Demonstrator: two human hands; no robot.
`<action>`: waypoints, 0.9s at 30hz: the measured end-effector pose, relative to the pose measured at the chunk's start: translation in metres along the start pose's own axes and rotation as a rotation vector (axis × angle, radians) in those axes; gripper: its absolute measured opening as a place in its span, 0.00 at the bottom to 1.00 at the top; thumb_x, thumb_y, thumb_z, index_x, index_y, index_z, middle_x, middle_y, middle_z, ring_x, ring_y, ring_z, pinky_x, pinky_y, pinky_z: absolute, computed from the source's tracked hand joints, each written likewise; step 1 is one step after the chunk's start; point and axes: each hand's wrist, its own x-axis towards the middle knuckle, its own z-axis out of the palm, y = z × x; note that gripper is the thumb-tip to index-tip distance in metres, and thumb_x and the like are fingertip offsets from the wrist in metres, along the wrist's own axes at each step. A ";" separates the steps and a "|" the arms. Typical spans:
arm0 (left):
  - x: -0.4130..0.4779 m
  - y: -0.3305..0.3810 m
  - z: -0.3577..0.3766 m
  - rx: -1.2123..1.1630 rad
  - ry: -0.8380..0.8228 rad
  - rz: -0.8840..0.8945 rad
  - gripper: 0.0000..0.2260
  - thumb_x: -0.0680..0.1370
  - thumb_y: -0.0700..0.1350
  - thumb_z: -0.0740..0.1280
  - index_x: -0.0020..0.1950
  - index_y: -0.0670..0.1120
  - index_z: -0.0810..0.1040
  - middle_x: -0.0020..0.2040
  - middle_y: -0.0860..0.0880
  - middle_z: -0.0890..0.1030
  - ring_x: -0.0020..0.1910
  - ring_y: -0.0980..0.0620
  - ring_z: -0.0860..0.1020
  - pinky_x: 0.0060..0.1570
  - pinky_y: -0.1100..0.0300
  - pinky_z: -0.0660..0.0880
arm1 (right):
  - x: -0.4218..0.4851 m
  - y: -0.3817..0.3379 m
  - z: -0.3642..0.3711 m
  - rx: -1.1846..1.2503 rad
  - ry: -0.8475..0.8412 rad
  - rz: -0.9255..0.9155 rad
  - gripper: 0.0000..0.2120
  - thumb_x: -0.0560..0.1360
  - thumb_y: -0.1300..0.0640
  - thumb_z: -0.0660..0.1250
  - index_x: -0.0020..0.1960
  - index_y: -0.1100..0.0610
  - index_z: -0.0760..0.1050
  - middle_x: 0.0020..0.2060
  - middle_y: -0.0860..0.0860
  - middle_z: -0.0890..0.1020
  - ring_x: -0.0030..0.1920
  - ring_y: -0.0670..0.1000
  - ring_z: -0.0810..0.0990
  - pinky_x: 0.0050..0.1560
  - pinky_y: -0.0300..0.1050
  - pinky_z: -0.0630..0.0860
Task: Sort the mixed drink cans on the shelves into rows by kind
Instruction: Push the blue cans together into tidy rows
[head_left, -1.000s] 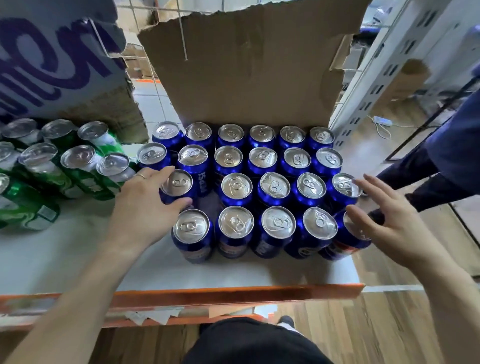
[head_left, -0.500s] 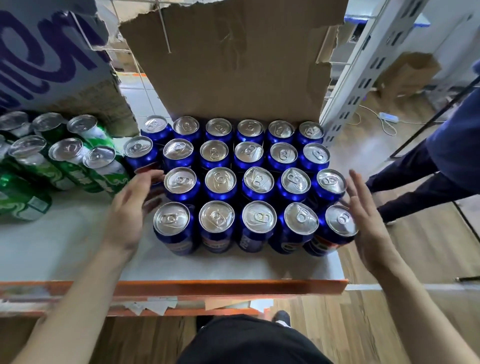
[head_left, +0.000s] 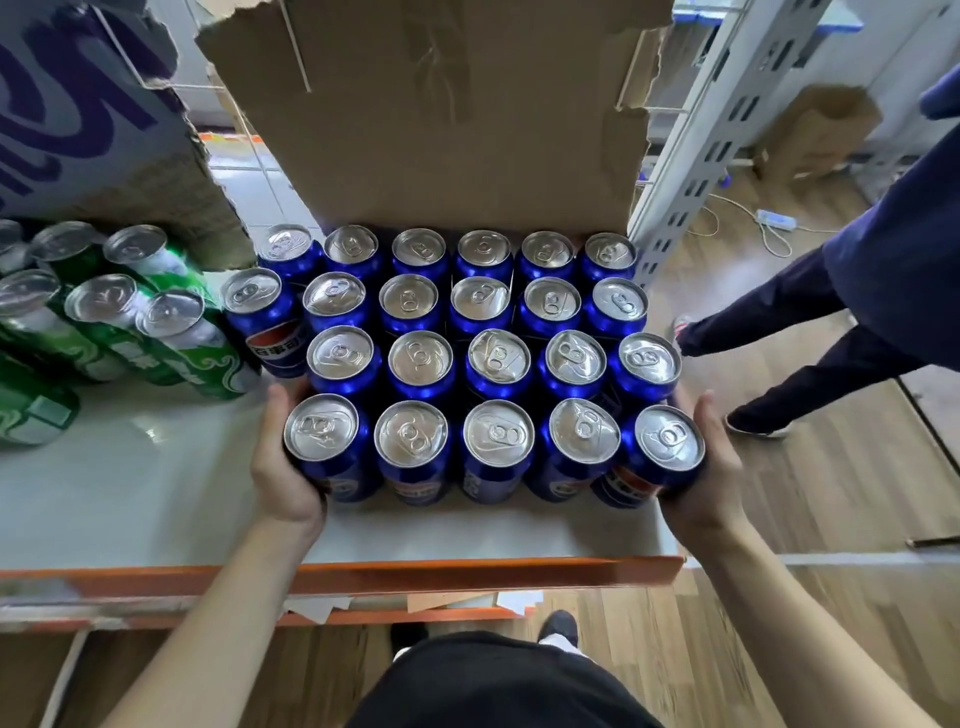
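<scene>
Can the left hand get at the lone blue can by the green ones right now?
Likely yes. The left hand grips the front-left can; the lone blue can stands just behind, its near side facing bare shelf. Green cans crowd only its left. It'd have to let go first.

The pale shelf (head_left: 156, 493) with an orange front edge bears upright blue cans (head_left: 498, 358) in rows, with green cans (head_left: 176, 343) to their left.

Wood-plank floor (head_left: 831, 493); grey perforated upright (head_left: 696, 171); white shelf (head_left: 130, 493), orange front edge.
</scene>
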 end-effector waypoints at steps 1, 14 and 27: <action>0.002 -0.003 -0.002 -0.005 0.007 0.006 0.21 0.82 0.56 0.56 0.67 0.46 0.78 0.65 0.43 0.78 0.69 0.41 0.73 0.70 0.46 0.67 | 0.000 0.000 0.000 -0.003 -0.006 0.007 0.28 0.77 0.37 0.50 0.63 0.49 0.80 0.62 0.54 0.81 0.66 0.57 0.77 0.63 0.50 0.76; -0.018 -0.029 -0.004 0.188 0.129 0.278 0.33 0.78 0.68 0.60 0.70 0.42 0.73 0.67 0.34 0.74 0.67 0.36 0.72 0.69 0.34 0.65 | -0.001 0.008 0.007 -0.046 0.032 -0.131 0.33 0.77 0.36 0.57 0.75 0.54 0.65 0.70 0.55 0.74 0.70 0.57 0.73 0.69 0.55 0.70; -0.047 0.055 0.063 1.302 -0.376 0.820 0.34 0.78 0.69 0.54 0.72 0.44 0.72 0.74 0.44 0.70 0.73 0.42 0.67 0.70 0.36 0.60 | 0.043 -0.078 0.008 -0.817 -0.206 -0.247 0.27 0.79 0.43 0.61 0.76 0.40 0.60 0.76 0.37 0.60 0.74 0.37 0.57 0.71 0.41 0.59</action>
